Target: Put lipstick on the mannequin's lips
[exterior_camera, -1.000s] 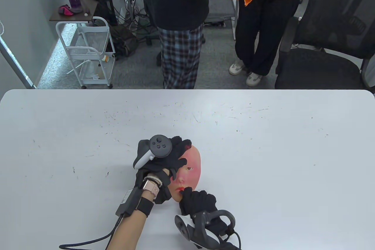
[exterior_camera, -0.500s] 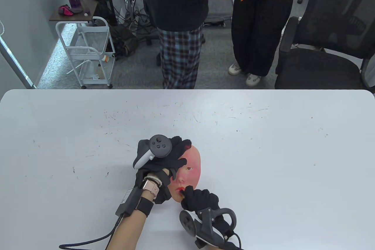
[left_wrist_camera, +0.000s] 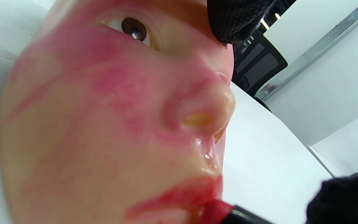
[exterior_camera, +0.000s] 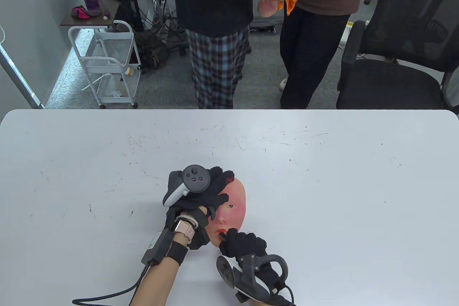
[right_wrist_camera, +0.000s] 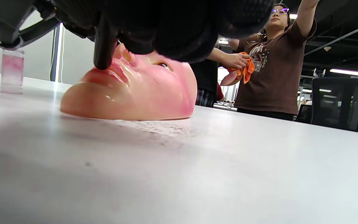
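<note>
While the left hand (exterior_camera: 200, 191) rests on the forehead of the mannequin face (exterior_camera: 233, 209), which lies face-up near the table's (exterior_camera: 322, 184) near edge, the right hand (exterior_camera: 244, 245) grips a lipstick (right_wrist_camera: 103, 46), its red tip touching the lips (left_wrist_camera: 179, 199).

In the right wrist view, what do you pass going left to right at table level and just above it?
Pink-stained clear container → black lipstick tube held by the right hand, tip at the lips → mannequin face → orange cloth → bystander in brown shirt → black office chair.
</note>
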`<state>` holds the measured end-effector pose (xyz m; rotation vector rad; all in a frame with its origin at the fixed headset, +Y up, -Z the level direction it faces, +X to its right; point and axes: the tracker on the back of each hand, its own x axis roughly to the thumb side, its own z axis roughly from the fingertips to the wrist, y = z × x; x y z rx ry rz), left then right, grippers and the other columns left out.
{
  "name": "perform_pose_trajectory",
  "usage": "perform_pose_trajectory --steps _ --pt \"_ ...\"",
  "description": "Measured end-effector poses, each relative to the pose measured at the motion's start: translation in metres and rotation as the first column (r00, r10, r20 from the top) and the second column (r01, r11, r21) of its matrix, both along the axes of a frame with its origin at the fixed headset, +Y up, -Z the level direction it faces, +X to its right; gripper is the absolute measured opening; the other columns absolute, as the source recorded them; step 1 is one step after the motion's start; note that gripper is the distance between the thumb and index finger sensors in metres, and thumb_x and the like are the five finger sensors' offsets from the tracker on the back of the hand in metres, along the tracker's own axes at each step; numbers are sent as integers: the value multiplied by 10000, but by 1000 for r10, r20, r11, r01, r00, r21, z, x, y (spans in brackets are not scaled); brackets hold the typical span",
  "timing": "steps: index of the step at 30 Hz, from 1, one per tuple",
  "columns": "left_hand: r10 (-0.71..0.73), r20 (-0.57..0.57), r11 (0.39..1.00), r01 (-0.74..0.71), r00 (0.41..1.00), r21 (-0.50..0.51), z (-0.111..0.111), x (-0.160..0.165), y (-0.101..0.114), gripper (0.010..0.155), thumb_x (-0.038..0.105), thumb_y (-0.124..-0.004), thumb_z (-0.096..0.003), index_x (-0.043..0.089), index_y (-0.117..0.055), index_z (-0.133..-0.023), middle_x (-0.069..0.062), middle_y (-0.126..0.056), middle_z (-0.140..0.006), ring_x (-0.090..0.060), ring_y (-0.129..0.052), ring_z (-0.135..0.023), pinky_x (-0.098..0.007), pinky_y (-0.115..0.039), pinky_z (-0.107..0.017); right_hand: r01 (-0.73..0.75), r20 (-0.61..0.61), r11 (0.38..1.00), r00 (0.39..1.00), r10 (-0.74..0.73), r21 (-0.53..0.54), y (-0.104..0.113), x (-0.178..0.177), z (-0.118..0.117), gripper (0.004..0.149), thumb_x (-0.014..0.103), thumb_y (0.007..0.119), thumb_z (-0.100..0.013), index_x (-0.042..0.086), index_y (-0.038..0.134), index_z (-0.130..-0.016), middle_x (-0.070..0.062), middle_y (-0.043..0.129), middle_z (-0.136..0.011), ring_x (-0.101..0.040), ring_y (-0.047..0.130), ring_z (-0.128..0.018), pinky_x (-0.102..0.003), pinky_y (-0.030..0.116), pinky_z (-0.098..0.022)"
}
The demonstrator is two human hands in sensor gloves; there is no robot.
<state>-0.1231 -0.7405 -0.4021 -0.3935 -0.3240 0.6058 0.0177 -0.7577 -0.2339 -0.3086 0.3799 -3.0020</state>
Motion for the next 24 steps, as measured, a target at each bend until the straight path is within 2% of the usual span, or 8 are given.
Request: perform_pose_trajectory --steps 4,11,16,20,24 --pt "-1 1 1000 1 1000 0 0 0 0 706 408 -744 -529 480 -409 -1146 63 -204 -1230 -266 -152 -1121 -519 -222 -829 -28 4 999 1000 28 27 1 -5 1 523 514 693 -445 135 909 -733 78 928 -311 -143 949 -268 -371 827 -256" --pt "-1 3 1000 1 1000 -1 0 0 0 707 410 -744 -528 483 -408 -1146 64 -203 -1230 -264 -152 -1122 -519 -224 -829 -11 3 1000 1000 11 15 1 -10 -2 526 525 699 -443 130 918 -714 91 921 -282 -126 946 -236 -357 831 -231" --pt "-2 3 1000 2 1000 -1 0 0 0 706 411 -742 -530 484 -406 -1146 64 -201 -1230 -264 -152 -1122 -519 -223 -830 -33 55 999 998 32 17 3 -2 -2 520 522 713 -442 123 933 -692 95 917 -254 -118 942 -209 -350 831 -209" --pt "-2 4 1000 2 1000 -2 -1 0 -1 707 411 -742 -530 484 -404 -1147 64 -202 -1230 -264 -152 -1122 -519 -222 -830 -17 -6 1000 1000 17 25 1 -12 1 517 522 710 -444 125 934 -689 97 914 -248 -117 939 -204 -349 830 -207" --pt "-3 5 1000 3 1000 -2 -1 0 -1 707 413 -741 -530 484 -403 -1147 64 -201 -1230 -263 -150 -1122 -519 -222 -830 -79 -17 996 997 80 49 -1 -22 1 515 528 706 -443 136 934 -687 102 913 -246 -112 940 -204 -345 832 -208"
